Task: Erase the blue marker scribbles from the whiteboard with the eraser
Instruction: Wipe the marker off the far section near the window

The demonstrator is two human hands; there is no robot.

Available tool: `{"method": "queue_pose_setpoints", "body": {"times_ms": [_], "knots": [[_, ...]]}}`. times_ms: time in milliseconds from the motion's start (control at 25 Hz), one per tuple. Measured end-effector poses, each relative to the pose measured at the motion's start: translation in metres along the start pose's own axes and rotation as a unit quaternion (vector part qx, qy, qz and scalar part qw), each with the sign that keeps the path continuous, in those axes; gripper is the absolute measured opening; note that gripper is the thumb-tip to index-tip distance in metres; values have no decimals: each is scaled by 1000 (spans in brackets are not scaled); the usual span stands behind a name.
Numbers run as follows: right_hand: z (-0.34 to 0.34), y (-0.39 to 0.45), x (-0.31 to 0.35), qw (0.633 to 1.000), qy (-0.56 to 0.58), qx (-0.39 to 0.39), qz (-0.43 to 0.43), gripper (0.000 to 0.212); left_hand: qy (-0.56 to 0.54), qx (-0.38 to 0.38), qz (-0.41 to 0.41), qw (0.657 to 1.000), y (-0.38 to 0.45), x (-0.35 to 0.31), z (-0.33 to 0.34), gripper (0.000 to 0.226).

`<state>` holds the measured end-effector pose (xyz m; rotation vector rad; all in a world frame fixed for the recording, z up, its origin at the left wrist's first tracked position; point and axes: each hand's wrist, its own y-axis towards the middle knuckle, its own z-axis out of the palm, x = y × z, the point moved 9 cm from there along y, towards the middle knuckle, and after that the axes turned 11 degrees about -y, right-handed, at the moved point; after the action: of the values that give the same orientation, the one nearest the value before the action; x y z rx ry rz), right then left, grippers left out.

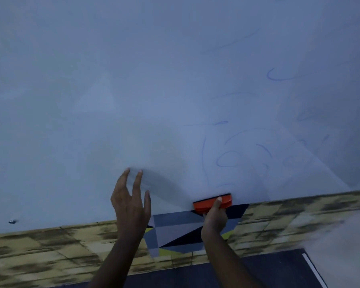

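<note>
A large whiteboard (pixel 112 80) fills most of the view. Faint blue scribbles (pixel 243 154) cover its right half; the left half looks wiped, with smeared streaks. My right hand (pixel 214 219) grips an orange eraser (pixel 212 202) with a dark felt edge, held against the board's bottom edge, just below the lowest scribbles. My left hand (pixel 131 200) is raised with straight, spread fingers, its fingertips touching the board's lower middle.
Below the board runs a wall strip with yellowish brick-pattern paper (pixel 50 252) and a grey, black and yellow geometric patch (pixel 175 231). A dark floor (pixel 258 271) lies beneath. Small screws (pixel 12 221) hold the board at its lower corners.
</note>
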<state>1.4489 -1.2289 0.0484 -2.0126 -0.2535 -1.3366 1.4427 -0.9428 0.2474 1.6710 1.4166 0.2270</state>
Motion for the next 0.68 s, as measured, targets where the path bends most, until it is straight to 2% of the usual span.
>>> {"method": "queue_pose_setpoints", "body": {"times_ms": [40,120,160,280,400,440,520,680], "knots": [[-4,-4,14,999,12,-20,-45,80,9,12,45,999,1,-8,4,56],[-12,-28,49,989,18,-49,-137,49,17,22,111,993,6,-24,11,54],[-9,-43,64,982,11,-50,-183,41,21,18,129,991,10,-30,13,54],[2,-81,88,954,-30,-30,-296,43,27,-6,159,987,25,-45,16,56],[-8,-81,92,933,-72,-14,-353,41,23,-28,184,982,39,-60,15,56],[-16,-75,98,930,-74,-18,-359,43,18,-35,190,981,43,-65,12,55],[-41,-50,107,949,-32,-46,-311,43,5,-53,195,979,55,-69,1,53],[-80,10,102,980,87,-16,-180,14,1,-118,181,976,90,-55,-37,55]]}}
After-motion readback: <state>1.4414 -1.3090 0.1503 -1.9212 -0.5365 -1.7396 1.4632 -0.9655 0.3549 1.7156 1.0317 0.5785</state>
